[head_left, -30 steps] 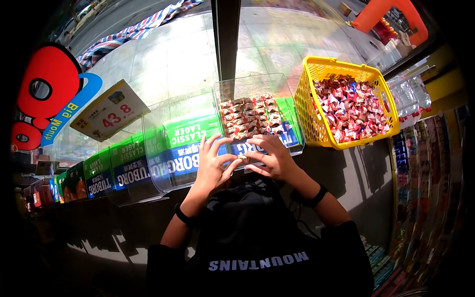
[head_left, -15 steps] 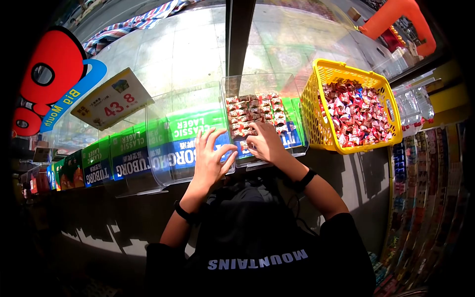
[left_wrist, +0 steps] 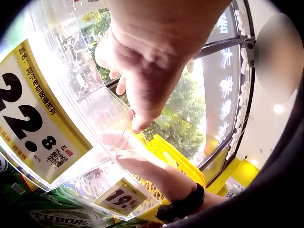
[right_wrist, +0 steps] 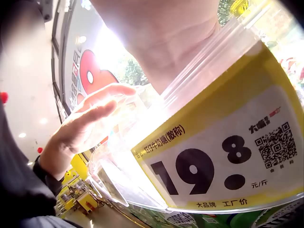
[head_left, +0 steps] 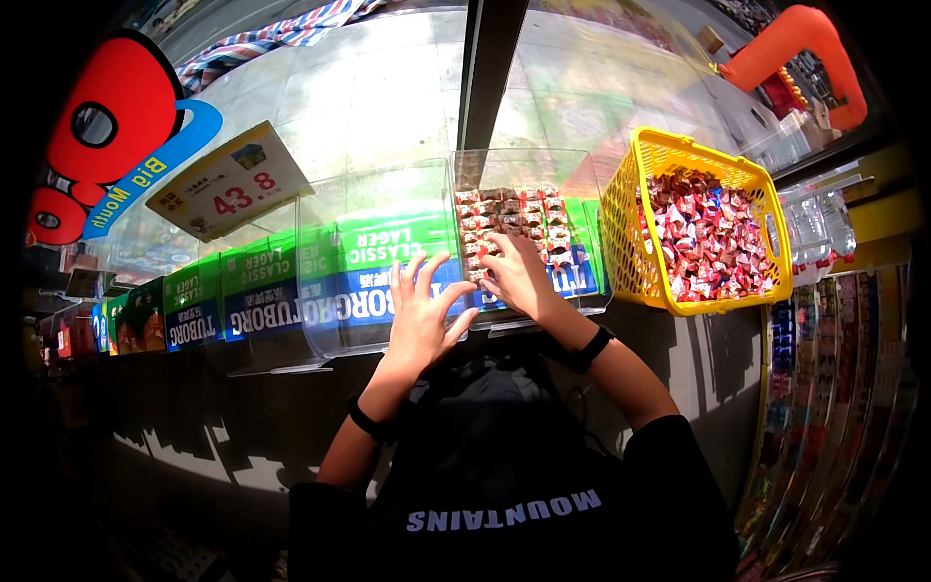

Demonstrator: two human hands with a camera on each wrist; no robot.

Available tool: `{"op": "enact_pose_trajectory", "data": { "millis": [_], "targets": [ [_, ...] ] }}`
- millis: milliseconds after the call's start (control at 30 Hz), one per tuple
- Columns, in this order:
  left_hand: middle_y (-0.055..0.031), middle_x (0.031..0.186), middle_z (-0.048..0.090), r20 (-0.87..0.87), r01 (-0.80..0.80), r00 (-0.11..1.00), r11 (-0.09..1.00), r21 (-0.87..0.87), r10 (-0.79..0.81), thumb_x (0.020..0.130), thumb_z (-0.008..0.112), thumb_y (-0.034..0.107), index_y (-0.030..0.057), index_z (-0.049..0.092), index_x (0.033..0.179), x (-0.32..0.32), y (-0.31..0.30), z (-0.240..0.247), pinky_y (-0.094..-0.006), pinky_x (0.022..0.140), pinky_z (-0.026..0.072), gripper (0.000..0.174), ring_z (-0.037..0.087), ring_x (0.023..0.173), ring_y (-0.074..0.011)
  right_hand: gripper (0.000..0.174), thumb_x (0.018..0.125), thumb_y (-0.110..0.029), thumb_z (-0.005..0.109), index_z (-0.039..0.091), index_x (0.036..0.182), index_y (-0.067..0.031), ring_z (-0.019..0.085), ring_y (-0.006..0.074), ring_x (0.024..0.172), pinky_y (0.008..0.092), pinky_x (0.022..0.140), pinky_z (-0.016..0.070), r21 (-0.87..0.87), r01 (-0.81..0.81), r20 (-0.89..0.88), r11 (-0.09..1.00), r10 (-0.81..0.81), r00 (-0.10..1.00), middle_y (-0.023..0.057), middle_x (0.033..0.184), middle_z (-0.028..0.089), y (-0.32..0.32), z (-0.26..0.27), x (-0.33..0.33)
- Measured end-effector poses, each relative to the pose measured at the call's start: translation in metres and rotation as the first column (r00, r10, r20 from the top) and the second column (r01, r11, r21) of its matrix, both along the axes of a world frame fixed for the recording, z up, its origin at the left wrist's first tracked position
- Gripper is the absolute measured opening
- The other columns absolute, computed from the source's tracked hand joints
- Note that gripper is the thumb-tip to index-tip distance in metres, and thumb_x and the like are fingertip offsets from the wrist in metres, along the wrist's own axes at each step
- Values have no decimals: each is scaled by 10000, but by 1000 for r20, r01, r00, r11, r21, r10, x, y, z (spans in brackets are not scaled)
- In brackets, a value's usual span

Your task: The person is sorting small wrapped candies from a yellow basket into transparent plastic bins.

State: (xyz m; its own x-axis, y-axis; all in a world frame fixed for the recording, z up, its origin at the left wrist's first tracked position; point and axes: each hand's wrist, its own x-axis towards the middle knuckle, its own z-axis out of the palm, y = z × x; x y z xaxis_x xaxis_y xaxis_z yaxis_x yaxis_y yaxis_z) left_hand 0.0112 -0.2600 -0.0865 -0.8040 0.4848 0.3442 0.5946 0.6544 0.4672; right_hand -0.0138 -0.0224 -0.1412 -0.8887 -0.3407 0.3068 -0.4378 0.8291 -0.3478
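My right hand (head_left: 522,279) reaches into a clear plastic bin (head_left: 519,160), its bent fingers and thumb around a small wrapped candy (head_left: 476,275) at the near left end of the rows. Red-and-brown wrapped candies (head_left: 524,215) lie there in neat columns on a green and blue Tuborg beer carton. Left of it, my left hand (head_left: 419,320) hovers over the neighbouring clear bin, fingers spread and thumb apart, holding nothing. In the left wrist view the left hand (left_wrist: 142,80) hides part of the bins. The right hand's fingers are hidden behind the bin's front in the right wrist view.
A yellow basket (head_left: 635,242) full of loose wrapped candies (head_left: 713,238) stands right of the bin. Tuborg cartons (head_left: 262,291) line the left side. A price card (head_left: 231,184) stands above them. Price tags (right_wrist: 209,161) front the bins. Behind is a window with a dark post (head_left: 483,78).
Both hands were together at a candy by the bin's front edge. The left hand has let go and drawn away left, while the right has moved farther in to the candy rows. The head view has shifted.
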Motion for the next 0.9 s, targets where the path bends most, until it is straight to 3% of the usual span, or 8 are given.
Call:
{"op": "enact_pose_trajectory", "data": {
  "millis": [100, 167, 300, 467, 600, 700, 733, 900],
  "targets": [
    [-141, 1556, 487, -6, 2, 1000, 1000, -28, -2, 867, 851, 305, 244, 753, 1206, 3, 6, 2, -684, 1271, 195, 357, 346, 1506, -431, 252, 825, -246, 843, 729, 991, -95, 633, 383, 1099, 504, 953, 491, -82, 22, 31, 996, -20, 999, 164, 1262, 645, 15, 12, 17],
    [-138, 1554, 487, -26, -2, 1000, 999, -47, 1, 866, 850, 286, 238, 752, 1205, 4, 13, 5, -685, 1272, 186, 356, 347, 1504, -427, 253, 827, -233, 838, 718, 995, -87, 636, 372, 1089, 497, 945, 492, -106, 14, -78, 994, -22, 997, 157, 1234, 652, 27, 24, 34],
    [-134, 1539, 499, -42, 24, 999, 999, -36, -25, 856, 848, 253, 239, 748, 1210, 7, 35, 16, -684, 1274, 177, 369, 364, 1492, -423, 222, 826, -125, 812, 717, 1021, -77, 630, 383, 1131, 505, 978, 496, -187, 11, -53, 982, -21, 998, 177, 1228, 666, 47, 63, 72],
    [-120, 1560, 492, -39, 92, 995, 996, -13, -92, 868, 835, 276, 229, 741, 1264, 14, 84, 31, -693, 1259, 214, 410, 379, 1500, -416, 275, 839, -80, 774, 735, 1110, -55, 658, 404, 1249, 512, 1036, 568, -100, 9, -150, 995, -24, 988, 182, 1309, 663, 81, 116, 117],
    [-141, 1564, 487, -29, 154, 988, 987, 40, -153, 866, 855, 305, 180, 691, 1350, 19, 133, 54, -715, 1243, 231, 527, 385, 1488, -425, 267, 857, -82, 765, 732, 1120, -55, 651, 372, 1280, 525, 1080, 539, -72, 33, -265, 997, -51, 963, 162, 1370, 668, 123, 147, 138],
    [-178, 1554, 487, -91, 220, 973, 969, 114, -210, 890, 834, 321, 155, 655, 1391, 19, 177, 73, -654, 1250, 258, 557, 417, 1463, -436, 284, 857, -88, 766, 721, 1137, -66, 643, 365, 1280, 537, 1126, 502, -85, 117, -269, 990, -136, 954, 161, 1355, 667, 165, 152, 148],
    [-198, 1543, 496, -140, 248, 963, 960, 126, -231, 909, 815, 335, 138, 650, 1392, 18, 191, 74, -621, 1255, 261, 547, 421, 1459, -440, 351, 792, -60, 806, 745, 1137, -83, 641, 360, 1263, 529, 1114, 518, -97, 131, -260, 987, -152, 954, 145, 1351, 665, 182, 154, 151],
    [-214, 1528, 513, -76, 231, 972, 964, 132, -223, 899, 823, 342, 154, 655, 1394, 24, 257, 89, -679, 1248, 231, 555, 415, 1465, -464, 297, 853, -111, 791, 703, 1136, -94, 619, 348, 1292, 542, 1134, 478, -75, 141, -210, 987, -154, 965, 129, 1340, 654, 256, 166, 167]
  ]
}}
